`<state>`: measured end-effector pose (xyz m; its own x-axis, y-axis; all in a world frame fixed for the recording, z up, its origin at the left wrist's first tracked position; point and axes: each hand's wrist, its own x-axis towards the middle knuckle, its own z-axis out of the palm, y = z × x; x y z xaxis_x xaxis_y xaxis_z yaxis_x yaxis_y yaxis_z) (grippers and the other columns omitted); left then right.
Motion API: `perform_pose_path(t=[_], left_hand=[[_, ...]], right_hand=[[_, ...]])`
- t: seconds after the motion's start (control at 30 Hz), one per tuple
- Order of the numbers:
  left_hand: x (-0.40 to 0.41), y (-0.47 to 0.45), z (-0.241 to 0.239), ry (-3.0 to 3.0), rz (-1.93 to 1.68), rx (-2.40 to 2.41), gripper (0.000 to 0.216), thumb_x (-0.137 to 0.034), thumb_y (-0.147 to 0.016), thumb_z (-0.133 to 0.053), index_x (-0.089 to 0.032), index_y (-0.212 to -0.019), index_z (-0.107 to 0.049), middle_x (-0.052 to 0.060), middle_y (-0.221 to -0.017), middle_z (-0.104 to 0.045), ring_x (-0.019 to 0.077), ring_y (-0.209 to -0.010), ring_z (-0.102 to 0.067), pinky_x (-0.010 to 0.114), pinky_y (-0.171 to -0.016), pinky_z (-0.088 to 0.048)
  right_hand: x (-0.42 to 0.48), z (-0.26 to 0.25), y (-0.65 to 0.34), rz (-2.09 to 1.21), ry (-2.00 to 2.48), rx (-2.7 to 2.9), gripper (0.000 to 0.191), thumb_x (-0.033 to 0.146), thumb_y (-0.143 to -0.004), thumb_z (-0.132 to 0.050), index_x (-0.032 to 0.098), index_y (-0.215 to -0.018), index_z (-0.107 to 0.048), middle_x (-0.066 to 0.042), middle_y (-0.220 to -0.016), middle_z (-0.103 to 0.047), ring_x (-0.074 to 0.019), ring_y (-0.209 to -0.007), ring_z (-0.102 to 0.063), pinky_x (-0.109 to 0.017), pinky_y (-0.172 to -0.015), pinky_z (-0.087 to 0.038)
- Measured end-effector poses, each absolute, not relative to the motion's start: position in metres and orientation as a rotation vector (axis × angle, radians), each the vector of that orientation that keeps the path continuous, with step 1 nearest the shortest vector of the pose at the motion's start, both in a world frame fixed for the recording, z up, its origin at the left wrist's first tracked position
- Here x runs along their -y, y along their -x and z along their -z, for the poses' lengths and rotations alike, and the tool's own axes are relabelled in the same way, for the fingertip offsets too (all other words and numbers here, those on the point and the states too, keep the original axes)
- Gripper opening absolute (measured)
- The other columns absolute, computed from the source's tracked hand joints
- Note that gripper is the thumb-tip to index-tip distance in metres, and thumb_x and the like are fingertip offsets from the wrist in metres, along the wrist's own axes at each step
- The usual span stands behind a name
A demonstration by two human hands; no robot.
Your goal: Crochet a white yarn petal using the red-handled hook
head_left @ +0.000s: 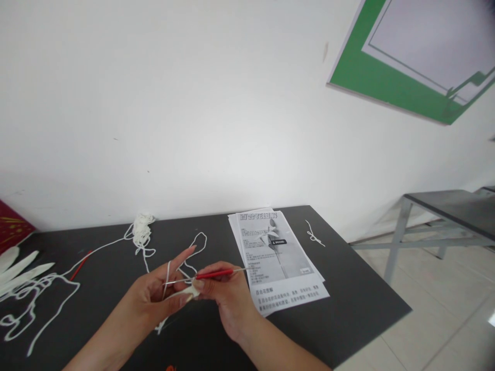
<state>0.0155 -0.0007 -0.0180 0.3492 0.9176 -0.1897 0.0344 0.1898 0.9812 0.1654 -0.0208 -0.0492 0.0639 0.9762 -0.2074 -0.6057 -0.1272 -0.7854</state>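
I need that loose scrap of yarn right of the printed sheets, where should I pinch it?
Probably the knotted bit of the yarn scrap, pinched from straight above: it lies flat on the black table, and the knot looks its thickest part.

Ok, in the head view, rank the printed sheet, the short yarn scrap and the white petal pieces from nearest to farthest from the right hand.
1. Printed sheet, just right of the right hand.
2. Short yarn scrap, beyond the sheet, far right.
3. White petal pieces, at the far left edge.
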Motion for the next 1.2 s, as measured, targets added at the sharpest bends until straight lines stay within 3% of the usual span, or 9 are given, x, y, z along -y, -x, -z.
perform_pose_path(t=[0.2, 0.37, 0.5, 0.63, 0.77, 0.87, 1.2], left_hand=[[-0.007, -0.007, 0.022, -1.307, -0.718, -0.991, 0.076, -0.037, -0.073, -0.075, -0.026, -0.141, -0.044, -0.005, -0.064, -0.059, 0.0137, -0.059, -0.051, 0.022, -0.052, -0.038], [-0.008, -0.006, 0.023, -1.338, -0.668, -0.985, 0.076, -0.039, -0.077, -0.071, -0.025, -0.144, -0.038, -0.002, -0.072, -0.065, 0.0161, -0.068, -0.057, 0.023, -0.057, -0.041], [-0.005, -0.011, 0.021, -1.320, -0.692, -1.024, 0.076, -0.042, -0.078, -0.070, -0.025, -0.144, -0.037, -0.002, -0.069, -0.064, 0.0110, -0.053, -0.050, 0.020, -0.045, -0.037], [0.002, -0.019, 0.019, -1.255, -0.763, -1.076, 0.082, -0.044, -0.072, -0.073, -0.026, -0.144, -0.037, 0.000, -0.073, -0.065, 0.0146, -0.052, -0.056, 0.020, -0.036, -0.039], [0.005, -0.023, 0.019, -1.187, -0.816, -1.082, 0.072, -0.042, -0.071, -0.074, -0.030, -0.137, -0.048, -0.002, -0.074, -0.066, 0.0056, -0.040, -0.040, 0.017, -0.036, -0.030], [0.004, -0.023, 0.019, -1.157, -0.846, -1.094, 0.070, -0.039, -0.067, -0.077, -0.029, -0.132, -0.054, -0.004, -0.066, -0.064, 0.0057, -0.042, -0.038, 0.017, -0.039, -0.027], [-0.002, -0.015, 0.023, -1.156, -0.713, -1.112, 0.084, -0.045, -0.067, -0.077, -0.026, -0.141, -0.042, 0.003, -0.077, -0.073, 0.0044, -0.040, -0.027, 0.019, -0.040, -0.017]], right_hand=[[0.021, 0.051, -0.164, -1.509, 0.874, 0.535, 0.026, 0.021, -0.048, -0.090, 0.014, -0.067, -0.074, -0.001, -0.058, -0.070, -0.0124, -0.049, -0.063, -0.022, -0.049, -0.052], [0.022, 0.051, -0.163, -1.510, 0.884, 0.512, 0.027, 0.022, -0.047, -0.090, 0.014, -0.066, -0.073, -0.001, -0.060, -0.070, -0.0130, -0.051, -0.064, -0.023, -0.048, -0.054], [0.022, 0.049, -0.162, -1.484, 0.905, 0.492, 0.028, 0.023, -0.046, -0.091, 0.014, -0.066, -0.073, -0.001, -0.062, -0.071, -0.0128, -0.051, -0.064, -0.024, -0.051, -0.055], [0.023, 0.048, -0.162, -1.456, 0.923, 0.488, 0.028, 0.022, -0.046, -0.091, 0.015, -0.066, -0.073, -0.002, -0.062, -0.072, -0.0137, -0.054, -0.065, -0.024, -0.053, -0.055], [0.023, 0.049, -0.162, -1.437, 0.910, 0.496, 0.025, 0.022, -0.049, -0.090, 0.016, -0.066, -0.073, -0.003, -0.064, -0.072, -0.0145, -0.055, -0.066, -0.025, -0.053, -0.056], [0.023, 0.050, -0.162, -1.438, 0.914, 0.497, 0.025, 0.022, -0.049, -0.090, 0.016, -0.067, -0.074, -0.003, -0.064, -0.072, -0.0134, -0.052, -0.064, -0.024, -0.052, -0.055], [0.022, 0.047, -0.163, -1.448, 0.890, 0.450, 0.028, 0.022, -0.046, -0.091, 0.016, -0.066, -0.073, -0.001, -0.062, -0.072, -0.0147, -0.053, -0.066, -0.025, -0.052, -0.057]])
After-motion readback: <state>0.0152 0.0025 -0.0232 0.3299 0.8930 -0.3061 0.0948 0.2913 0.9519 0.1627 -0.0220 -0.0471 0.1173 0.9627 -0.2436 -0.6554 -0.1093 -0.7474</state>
